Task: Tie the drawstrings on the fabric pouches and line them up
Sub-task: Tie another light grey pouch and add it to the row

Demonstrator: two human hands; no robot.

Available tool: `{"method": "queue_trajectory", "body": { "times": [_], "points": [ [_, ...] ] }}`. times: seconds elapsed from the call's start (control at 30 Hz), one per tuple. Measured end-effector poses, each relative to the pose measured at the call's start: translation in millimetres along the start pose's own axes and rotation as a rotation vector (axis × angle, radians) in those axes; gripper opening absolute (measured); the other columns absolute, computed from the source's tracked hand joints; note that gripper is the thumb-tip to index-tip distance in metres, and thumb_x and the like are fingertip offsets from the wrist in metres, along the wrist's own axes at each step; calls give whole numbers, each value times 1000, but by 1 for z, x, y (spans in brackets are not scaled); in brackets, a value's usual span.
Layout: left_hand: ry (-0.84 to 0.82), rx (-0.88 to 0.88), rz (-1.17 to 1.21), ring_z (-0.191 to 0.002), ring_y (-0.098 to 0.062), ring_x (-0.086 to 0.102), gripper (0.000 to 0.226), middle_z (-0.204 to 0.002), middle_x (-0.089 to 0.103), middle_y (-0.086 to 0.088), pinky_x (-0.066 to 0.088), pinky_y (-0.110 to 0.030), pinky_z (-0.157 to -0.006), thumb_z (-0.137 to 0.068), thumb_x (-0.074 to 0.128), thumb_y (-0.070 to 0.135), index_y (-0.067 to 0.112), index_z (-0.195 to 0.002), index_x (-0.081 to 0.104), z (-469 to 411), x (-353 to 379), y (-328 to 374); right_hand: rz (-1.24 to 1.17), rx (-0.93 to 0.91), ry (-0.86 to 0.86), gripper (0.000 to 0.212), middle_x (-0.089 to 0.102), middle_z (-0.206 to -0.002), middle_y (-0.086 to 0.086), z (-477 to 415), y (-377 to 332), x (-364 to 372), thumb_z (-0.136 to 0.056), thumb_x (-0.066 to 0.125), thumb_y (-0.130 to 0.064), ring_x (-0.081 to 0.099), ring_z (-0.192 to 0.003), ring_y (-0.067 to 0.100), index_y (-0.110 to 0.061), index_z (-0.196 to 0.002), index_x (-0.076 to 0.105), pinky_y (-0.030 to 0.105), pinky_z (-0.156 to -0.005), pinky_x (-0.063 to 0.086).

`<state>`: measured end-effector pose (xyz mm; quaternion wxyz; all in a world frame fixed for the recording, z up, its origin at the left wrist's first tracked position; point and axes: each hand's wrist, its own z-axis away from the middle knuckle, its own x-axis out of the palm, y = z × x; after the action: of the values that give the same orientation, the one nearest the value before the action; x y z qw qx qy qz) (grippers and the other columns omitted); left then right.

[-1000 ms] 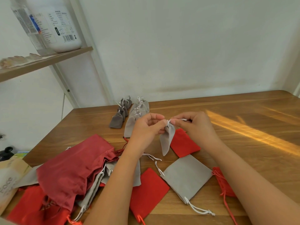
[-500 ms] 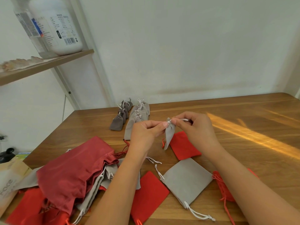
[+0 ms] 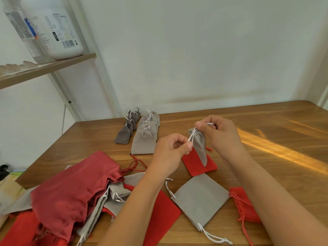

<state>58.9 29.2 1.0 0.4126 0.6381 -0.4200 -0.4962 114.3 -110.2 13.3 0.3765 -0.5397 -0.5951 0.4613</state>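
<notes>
Wooden table | left hand, right hand pinch drawstring ends — pulled further apart | grey pouch cinched

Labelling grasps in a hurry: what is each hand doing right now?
Left hand: fingers pinch one end of the white drawstring on the small grey pouch.
Right hand: fingers pinch the drawstring's other end.

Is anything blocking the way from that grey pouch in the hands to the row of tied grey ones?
Nothing solid. Bare table lies between the held pouch and the light grey row; only a red cord trails just before the row's near end.
</notes>
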Motion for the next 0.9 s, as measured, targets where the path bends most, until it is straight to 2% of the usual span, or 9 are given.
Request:
{"method": "queue_trajectory", "body": {
  "times": [0.23, 0.33, 0.4, 0.47, 0.57, 0.7, 0.73, 0.8, 0.9],
  "points": [
    [-82, 11, -5, -66, -4, 61, 14, -70, 68, 0, 45, -15, -67, -87, 67, 10, 19, -76, 66, 2, -2, 1, 31, -3, 40, 17, 65, -58, -10, 1, 5, 0, -88, 66, -12, 59, -54, -3, -11, -72, 65, 12, -52, 45],
    [-131, 44, 21, -61, -1, 57, 13, -65, 64, 5, 41, -10, -59, -88, 65, 6, 16, -78, 65, 3, -5, 4, 49, -7, 28, 18, 65, -55, -12, 2, 5, 2, -89, 66, -13, 57, -51, -3, -12, -71, 65, 12, -49, 42],
    [-124, 68, 52, -64, -2, 55, 11, -67, 62, 7, 42, -11, -61, -90, 63, 8, 15, -81, 65, 4, -7, 5, 31, -7, 11, 17, 64, -55, -11, 2, 1, 0, -89, 65, -12, 56, -52, -3, -12, -72, 65, 12, -50, 42],
    [-82, 69, 127, -67, -7, 52, 11, -71, 59, 6, 43, -18, -65, -92, 62, 15, 17, -82, 66, 4, -8, 4, -11, -28, -21, 15, 64, -58, -11, 0, -7, -5, -89, 65, -9, 55, -55, -4, -8, -75, 66, 10, -55, 43],
    [-11, -29, 372, -66, -19, 44, 6, -75, 58, -4, 37, -26, -58, -84, 67, 25, 21, -80, 70, 2, -11, 9, -84, -39, -116, 10, 56, -48, -18, 1, -14, -9, -87, 64, -5, 50, -48, -6, 2, -82, 67, 6, -52, 36],
    [15, -180, 628, -63, -15, 55, 44, -90, 68, -7, 37, -31, -55, -77, 65, 33, 1, -107, 67, 1, -19, 16, -63, -23, -275, 11, 54, -45, -18, 6, -10, -1, -85, 67, -6, 48, -46, -5, 4, -86, 70, 6, -50, 34],
    [15, -205, 654, -60, -13, 58, 45, -88, 70, -5, 39, -30, -54, -76, 63, 34, 1, -106, 66, 2, -21, 18, -64, -16, -299, 10, 57, -49, -18, 8, -10, 1, -84, 68, -6, 49, -48, -5, 3, -86, 71, 6, -51, 35],
    [32, -240, 686, -57, -10, 62, 29, -79, 72, -2, 44, -24, -49, -77, 61, 32, 8, -92, 70, 3, -22, 18, -72, -18, -325, 7, 68, -64, -12, 9, -9, 4, -82, 71, -9, 56, -60, -5, -3, -84, 74, 7, -59, 40],
    [44, -219, 636, -57, -10, 58, 16, -70, 70, 1, 45, -19, -48, -71, 66, 29, 17, -71, 77, 2, -22, 16, -43, -38, -316, 5, 74, -78, -1, 9, -7, 4, -79, 74, -14, 62, -72, 4, -10, -81, 76, 13, -66, 45]
  ]
}}
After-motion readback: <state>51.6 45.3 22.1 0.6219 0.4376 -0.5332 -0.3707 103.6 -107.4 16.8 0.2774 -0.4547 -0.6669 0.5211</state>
